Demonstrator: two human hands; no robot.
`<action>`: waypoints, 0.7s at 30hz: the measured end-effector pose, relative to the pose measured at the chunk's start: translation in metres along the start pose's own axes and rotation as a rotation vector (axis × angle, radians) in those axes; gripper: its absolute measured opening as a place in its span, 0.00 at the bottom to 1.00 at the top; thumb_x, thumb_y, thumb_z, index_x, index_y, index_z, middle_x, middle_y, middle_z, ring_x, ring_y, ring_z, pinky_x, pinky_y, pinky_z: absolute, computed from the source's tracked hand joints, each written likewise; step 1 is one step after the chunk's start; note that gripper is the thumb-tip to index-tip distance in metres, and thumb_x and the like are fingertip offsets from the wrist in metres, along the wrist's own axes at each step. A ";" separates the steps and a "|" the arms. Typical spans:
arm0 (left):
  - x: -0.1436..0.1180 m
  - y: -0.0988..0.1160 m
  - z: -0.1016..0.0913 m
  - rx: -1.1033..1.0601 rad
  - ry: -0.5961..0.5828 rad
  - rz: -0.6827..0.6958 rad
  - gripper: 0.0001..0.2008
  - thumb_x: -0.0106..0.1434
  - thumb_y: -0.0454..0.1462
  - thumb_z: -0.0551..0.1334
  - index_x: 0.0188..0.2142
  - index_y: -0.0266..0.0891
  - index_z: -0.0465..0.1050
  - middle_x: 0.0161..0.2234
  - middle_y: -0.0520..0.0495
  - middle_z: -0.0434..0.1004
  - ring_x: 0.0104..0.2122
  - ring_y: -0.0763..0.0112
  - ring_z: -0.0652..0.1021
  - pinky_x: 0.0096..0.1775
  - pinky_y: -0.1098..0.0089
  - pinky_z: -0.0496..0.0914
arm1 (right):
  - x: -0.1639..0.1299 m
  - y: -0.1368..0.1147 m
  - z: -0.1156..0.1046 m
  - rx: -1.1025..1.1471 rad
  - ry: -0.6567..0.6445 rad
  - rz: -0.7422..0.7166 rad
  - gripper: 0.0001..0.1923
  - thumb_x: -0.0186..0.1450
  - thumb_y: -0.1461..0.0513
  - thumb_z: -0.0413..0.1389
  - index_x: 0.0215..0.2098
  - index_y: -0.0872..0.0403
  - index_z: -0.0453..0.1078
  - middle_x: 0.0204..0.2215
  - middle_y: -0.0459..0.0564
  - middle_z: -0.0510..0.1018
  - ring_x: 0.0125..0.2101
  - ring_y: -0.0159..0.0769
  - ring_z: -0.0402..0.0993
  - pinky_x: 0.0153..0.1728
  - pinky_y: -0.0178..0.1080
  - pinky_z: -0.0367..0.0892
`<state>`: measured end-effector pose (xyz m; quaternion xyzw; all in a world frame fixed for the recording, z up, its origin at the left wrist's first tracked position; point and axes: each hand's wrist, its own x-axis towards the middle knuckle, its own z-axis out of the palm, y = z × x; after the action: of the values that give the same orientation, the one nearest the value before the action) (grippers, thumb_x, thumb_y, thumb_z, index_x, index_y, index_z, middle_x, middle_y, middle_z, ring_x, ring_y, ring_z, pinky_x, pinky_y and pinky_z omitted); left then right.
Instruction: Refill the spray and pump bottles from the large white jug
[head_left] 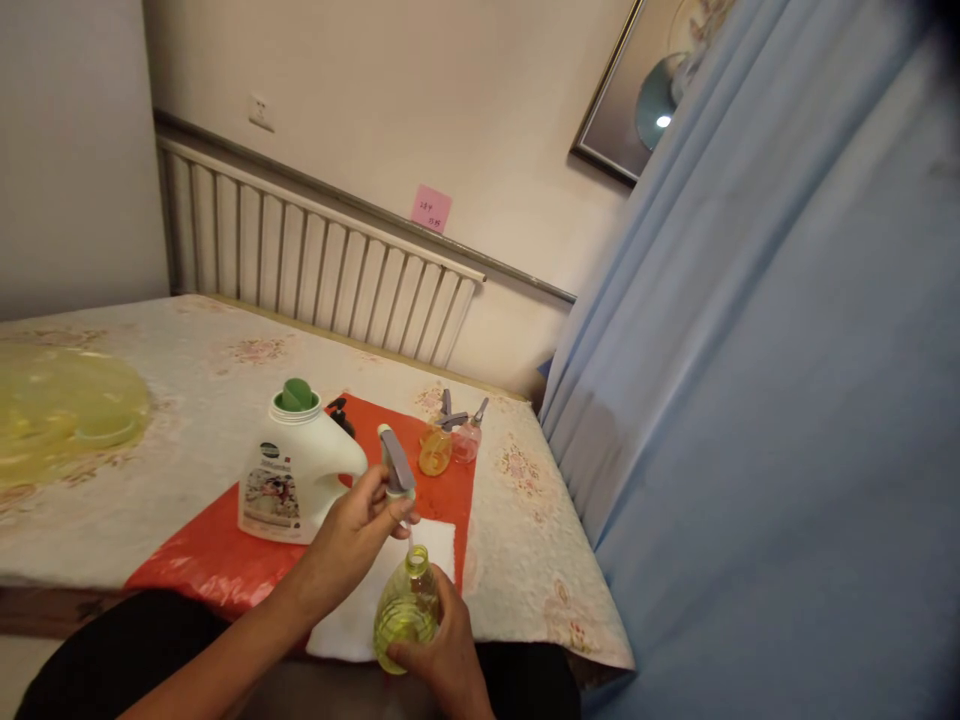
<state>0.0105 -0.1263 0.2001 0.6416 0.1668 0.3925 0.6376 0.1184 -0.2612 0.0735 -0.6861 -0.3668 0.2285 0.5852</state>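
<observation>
- L hand [367, 517] grips grey spray head [399, 462], its tube [410, 538] at bottle's mouth.
- R hand [450, 645] wrapped rnd yellow-green bottle [405, 610], just below L hand.
- White jug [274, 455] just L of L hand.
- Orange spray bottle [435, 456] & pink one [467, 443] beyond both hands.

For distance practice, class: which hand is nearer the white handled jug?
Left. The left hand, holding the trigger spray head, is close by the jug; the right hand, around the yellow-green bottle, is farther right.
</observation>
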 end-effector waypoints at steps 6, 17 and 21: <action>-0.001 -0.002 0.000 -0.062 0.003 -0.007 0.12 0.60 0.44 0.64 0.40 0.41 0.68 0.33 0.51 0.76 0.34 0.64 0.81 0.36 0.65 0.77 | 0.000 -0.006 0.000 -0.016 -0.026 0.035 0.43 0.39 0.72 0.64 0.54 0.55 0.67 0.48 0.52 0.77 0.49 0.49 0.74 0.52 0.45 0.68; -0.004 -0.008 -0.037 -0.522 0.237 -0.090 0.17 0.57 0.43 0.69 0.42 0.39 0.71 0.36 0.47 0.82 0.38 0.63 0.82 0.39 0.68 0.77 | 0.004 0.010 -0.002 -0.024 0.033 0.000 0.41 0.39 0.70 0.65 0.54 0.52 0.69 0.48 0.52 0.78 0.51 0.52 0.73 0.53 0.47 0.68; -0.015 -0.034 -0.072 -0.649 0.265 -0.175 0.14 0.54 0.40 0.71 0.40 0.41 0.74 0.35 0.47 0.84 0.38 0.63 0.82 0.39 0.68 0.79 | 0.016 0.007 -0.011 -0.114 0.053 0.036 0.42 0.40 0.70 0.63 0.55 0.55 0.68 0.51 0.56 0.76 0.52 0.54 0.72 0.55 0.49 0.65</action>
<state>-0.0414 -0.0833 0.1548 0.3326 0.1693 0.4487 0.8120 0.1382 -0.2560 0.0708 -0.7307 -0.3511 0.1994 0.5504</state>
